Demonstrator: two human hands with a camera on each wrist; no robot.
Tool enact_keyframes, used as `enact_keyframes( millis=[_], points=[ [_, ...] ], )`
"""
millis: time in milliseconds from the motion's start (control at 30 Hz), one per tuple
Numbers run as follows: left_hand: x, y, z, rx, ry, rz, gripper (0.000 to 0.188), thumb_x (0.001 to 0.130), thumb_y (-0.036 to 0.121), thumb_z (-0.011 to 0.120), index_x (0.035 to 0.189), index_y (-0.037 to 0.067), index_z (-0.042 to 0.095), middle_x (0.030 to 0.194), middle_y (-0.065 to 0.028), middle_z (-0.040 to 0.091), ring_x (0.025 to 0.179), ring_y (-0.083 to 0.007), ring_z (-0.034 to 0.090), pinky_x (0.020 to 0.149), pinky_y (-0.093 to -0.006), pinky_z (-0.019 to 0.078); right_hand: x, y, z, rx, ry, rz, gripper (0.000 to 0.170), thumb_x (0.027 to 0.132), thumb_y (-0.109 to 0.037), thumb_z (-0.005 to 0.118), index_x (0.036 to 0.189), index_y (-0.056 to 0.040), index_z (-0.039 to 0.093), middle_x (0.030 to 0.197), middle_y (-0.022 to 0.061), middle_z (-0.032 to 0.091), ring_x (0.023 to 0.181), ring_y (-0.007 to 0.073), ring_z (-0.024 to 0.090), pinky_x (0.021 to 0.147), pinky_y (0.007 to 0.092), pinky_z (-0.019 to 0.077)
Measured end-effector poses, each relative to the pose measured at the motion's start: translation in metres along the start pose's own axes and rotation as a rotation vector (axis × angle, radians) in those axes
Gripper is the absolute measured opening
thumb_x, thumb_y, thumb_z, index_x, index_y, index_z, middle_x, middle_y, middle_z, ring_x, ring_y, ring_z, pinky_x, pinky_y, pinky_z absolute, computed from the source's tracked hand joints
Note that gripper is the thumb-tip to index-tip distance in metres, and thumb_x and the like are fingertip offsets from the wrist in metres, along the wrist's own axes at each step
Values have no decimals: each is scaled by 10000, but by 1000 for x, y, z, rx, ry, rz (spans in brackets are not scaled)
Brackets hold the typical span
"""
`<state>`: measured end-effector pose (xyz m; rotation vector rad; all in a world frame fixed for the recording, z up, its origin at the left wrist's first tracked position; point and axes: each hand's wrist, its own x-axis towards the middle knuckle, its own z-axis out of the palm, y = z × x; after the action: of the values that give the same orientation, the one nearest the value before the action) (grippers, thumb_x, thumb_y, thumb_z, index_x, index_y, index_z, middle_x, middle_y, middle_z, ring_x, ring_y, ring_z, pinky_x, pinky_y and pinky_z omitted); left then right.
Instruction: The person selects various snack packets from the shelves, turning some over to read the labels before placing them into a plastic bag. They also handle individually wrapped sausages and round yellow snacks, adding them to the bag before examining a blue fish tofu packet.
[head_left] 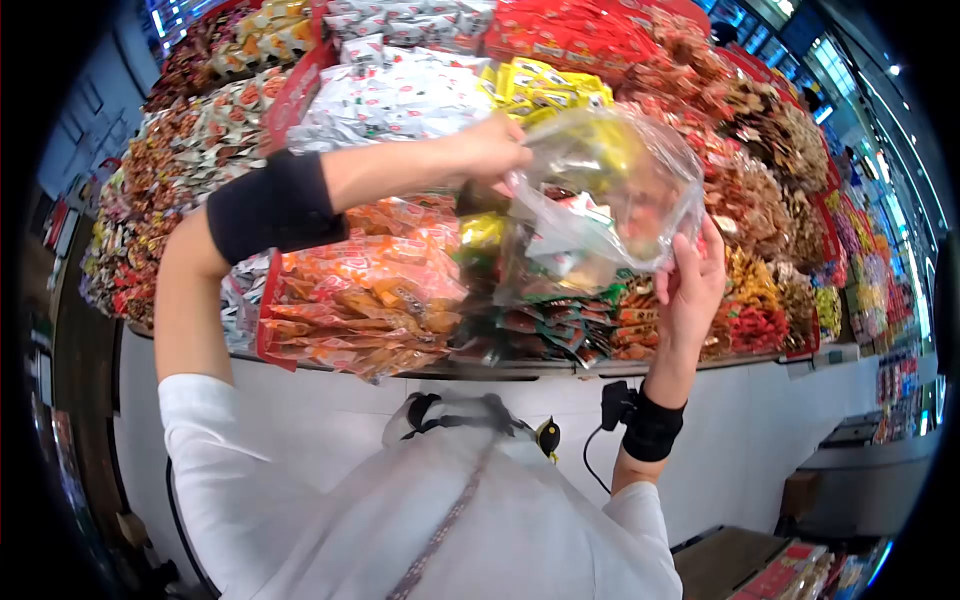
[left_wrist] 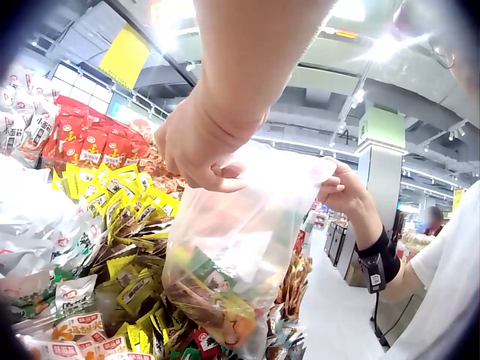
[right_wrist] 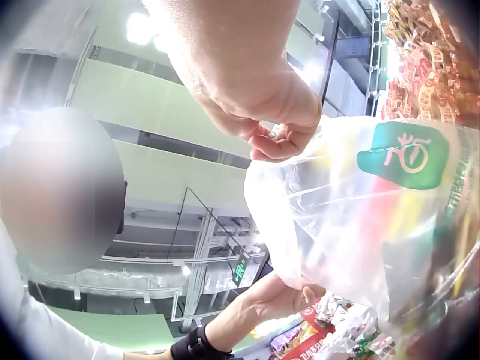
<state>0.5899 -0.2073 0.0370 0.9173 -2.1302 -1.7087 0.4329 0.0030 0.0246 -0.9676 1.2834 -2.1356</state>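
Note:
A clear plastic bag [head_left: 655, 165] with a green printed logo [right_wrist: 405, 155] hangs between my two hands over the snack display, its mouth spread wide. My left hand [head_left: 485, 152] pinches one side of the rim. On the opposite side, the fingers of my right hand [head_left: 695, 275] hold the rim, thumb against the plastic. Several small snack packets, among them a green and white packet [left_wrist: 212, 271], lie at the bottom of the bag, seen through the film in the left wrist view.
Heaps of wrapped snacks surround the bag: white packets [head_left: 395, 95] and yellow packets [head_left: 545, 85] behind it, orange packets [head_left: 370, 285] to its left, dark packets [head_left: 550, 330] below it. Red dividers [head_left: 300, 95] part the heaps. A white floor [head_left: 730, 440] runs along the display's front edge.

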Motion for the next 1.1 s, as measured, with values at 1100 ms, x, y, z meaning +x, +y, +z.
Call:
enact_keyframes(
  millis=[1100],
  points=[
    [-210, -179, -17, -598, 588, 327, 376, 829, 4, 443, 1180, 26, 312, 923, -72, 515, 808, -130, 542, 702, -231, 421, -92, 123, 157, -317, -699, 233, 71, 857, -54, 459, 897, -25, 510, 665, 7, 517, 531, 31, 452, 436, 146, 336]
  ],
)
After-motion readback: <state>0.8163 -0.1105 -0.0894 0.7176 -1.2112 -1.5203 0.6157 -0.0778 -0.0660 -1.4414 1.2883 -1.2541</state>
